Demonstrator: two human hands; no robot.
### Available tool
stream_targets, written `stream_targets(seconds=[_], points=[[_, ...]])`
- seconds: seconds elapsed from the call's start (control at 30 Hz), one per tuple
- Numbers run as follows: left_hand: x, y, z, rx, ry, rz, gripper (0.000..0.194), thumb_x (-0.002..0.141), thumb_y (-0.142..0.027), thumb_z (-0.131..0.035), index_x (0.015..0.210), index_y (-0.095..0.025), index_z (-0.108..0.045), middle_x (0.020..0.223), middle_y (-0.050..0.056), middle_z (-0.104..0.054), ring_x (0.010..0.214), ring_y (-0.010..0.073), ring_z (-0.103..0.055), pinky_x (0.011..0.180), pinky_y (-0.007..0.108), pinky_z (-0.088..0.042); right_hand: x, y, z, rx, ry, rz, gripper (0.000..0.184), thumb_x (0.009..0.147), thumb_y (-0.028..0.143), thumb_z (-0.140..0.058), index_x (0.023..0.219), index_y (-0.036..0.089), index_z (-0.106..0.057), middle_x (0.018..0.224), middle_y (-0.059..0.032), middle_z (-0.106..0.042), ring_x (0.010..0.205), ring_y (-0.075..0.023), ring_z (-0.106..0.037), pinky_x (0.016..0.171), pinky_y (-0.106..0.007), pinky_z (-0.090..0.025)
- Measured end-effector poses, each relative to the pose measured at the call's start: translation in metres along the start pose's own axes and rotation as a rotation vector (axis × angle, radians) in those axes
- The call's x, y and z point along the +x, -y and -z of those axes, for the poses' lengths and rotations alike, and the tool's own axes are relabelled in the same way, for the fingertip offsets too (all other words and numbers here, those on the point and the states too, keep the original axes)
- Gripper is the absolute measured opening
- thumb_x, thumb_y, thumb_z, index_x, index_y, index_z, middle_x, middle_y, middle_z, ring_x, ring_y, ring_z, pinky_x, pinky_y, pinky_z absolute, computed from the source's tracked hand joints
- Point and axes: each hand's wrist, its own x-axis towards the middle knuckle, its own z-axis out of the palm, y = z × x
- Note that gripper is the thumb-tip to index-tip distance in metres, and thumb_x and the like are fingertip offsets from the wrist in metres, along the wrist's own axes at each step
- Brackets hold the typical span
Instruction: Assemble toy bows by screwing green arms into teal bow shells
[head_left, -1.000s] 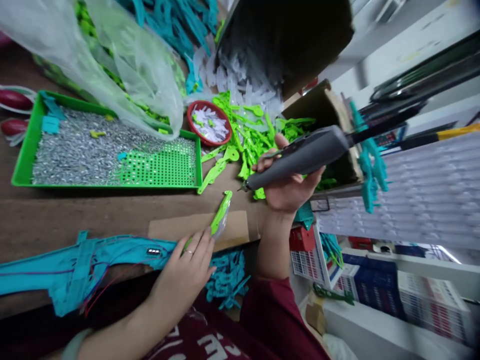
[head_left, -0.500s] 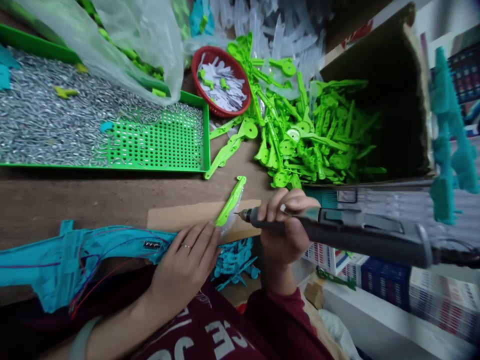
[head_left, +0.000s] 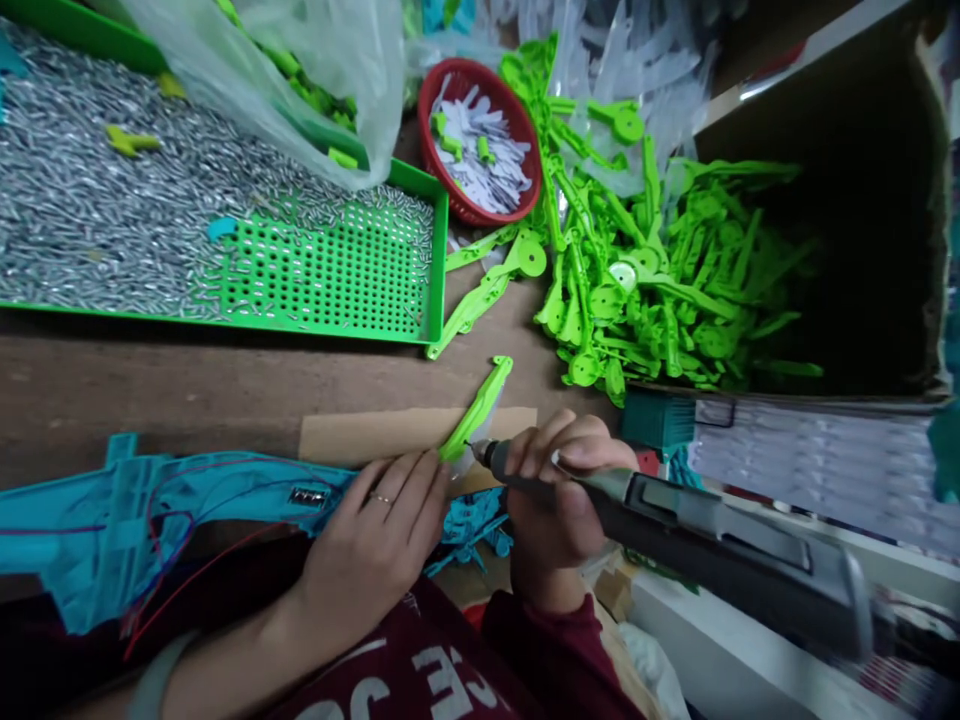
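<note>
My right hand (head_left: 559, 490) is wrapped round a dark grey electric screwdriver (head_left: 705, 545) lying almost level, its tip at the lower end of a long, slim green plastic part (head_left: 480, 405). Across that part's near end, my left hand (head_left: 390, 510) presses with its fingers together, hiding where it meets the piece beneath. The left hand also covers the right end of a long blue plastic housing (head_left: 240, 485) with red and blue wires running along it. Clear film shows beside the green part, above a brown cardboard strip (head_left: 360, 430).
A green perforated tray (head_left: 437, 270) holds many small metal screws. Behind it are a red basket (head_left: 480, 207) of white strips and a plastic bag (head_left: 337, 90). Green parts (head_left: 637, 290) spill from a cardboard box (head_left: 862, 200) at right. Blue parts (head_left: 476, 525) lie below the strip.
The screwdriver's tip has come down to the green part, and its rear end has swung lower. My left hand stays on the parts. The view has shifted slightly.
</note>
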Motion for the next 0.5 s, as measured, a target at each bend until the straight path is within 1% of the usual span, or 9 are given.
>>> stream_targets(seconds=[0.13,0.23,0.3,0.4,0.5], points=[[0.0009,-0.0003,0.0012,0.008,0.018,-0.003,0.034,0.094,-0.015,-0.056,0.126,-0.004,-0.064,0.126,0.017,-0.069,0.11,0.0318,-0.064,0.097,0.047,-0.046,-0.0028,-0.0007,-0.0049,-0.036,-0.005,-0.008,0.016,0.09,0.035,-0.063,0.103,0.03,-0.055,0.077,0.0027,-0.043,0.062,-0.0127,-0.049,0.049,-0.026,-0.051],[0.0025,-0.0002,0.0014,0.009,0.015,0.0,0.034,0.094,-0.014,-0.055,0.125,-0.004,-0.065,0.125,0.017,-0.07,0.109,0.0314,-0.064,0.096,0.046,-0.046,-0.0037,-0.0032,-0.007,-0.04,-0.051,0.014,0.016,0.092,0.035,-0.059,0.106,0.031,-0.055,0.078,0.0024,-0.042,0.062,-0.0128,-0.048,0.047,-0.026,-0.05],[0.003,0.0001,0.0016,0.01,0.012,0.0,0.033,0.094,-0.013,-0.054,0.124,-0.004,-0.065,0.124,0.017,-0.07,0.108,0.0312,-0.064,0.096,0.046,-0.046,-0.0034,-0.0051,-0.0079,-0.023,-0.049,0.027,0.017,0.092,0.036,-0.058,0.108,0.032,-0.054,0.078,0.0022,-0.042,0.061,-0.0128,-0.047,0.046,-0.026,-0.049],[0.0022,0.0004,0.0028,0.007,0.025,-0.002,0.034,0.094,-0.012,-0.054,0.126,-0.004,-0.064,0.125,0.017,-0.07,0.109,0.0313,-0.064,0.096,0.046,-0.046,-0.002,-0.0065,-0.009,-0.038,-0.017,0.059,0.017,0.091,0.037,-0.059,0.106,0.031,-0.056,0.078,0.0017,-0.043,0.059,-0.0127,-0.046,0.044,-0.026,-0.047],[0.0021,-0.0002,0.0053,-0.002,0.046,0.002,0.036,0.094,-0.012,-0.054,0.128,-0.003,-0.061,0.126,0.018,-0.069,0.11,0.0317,-0.062,0.097,0.047,-0.045,-0.0009,-0.0063,-0.0101,-0.071,-0.051,0.086,0.014,0.09,0.035,-0.059,0.104,0.03,-0.058,0.079,0.0015,-0.044,0.059,-0.0124,-0.045,0.044,-0.025,-0.047]])
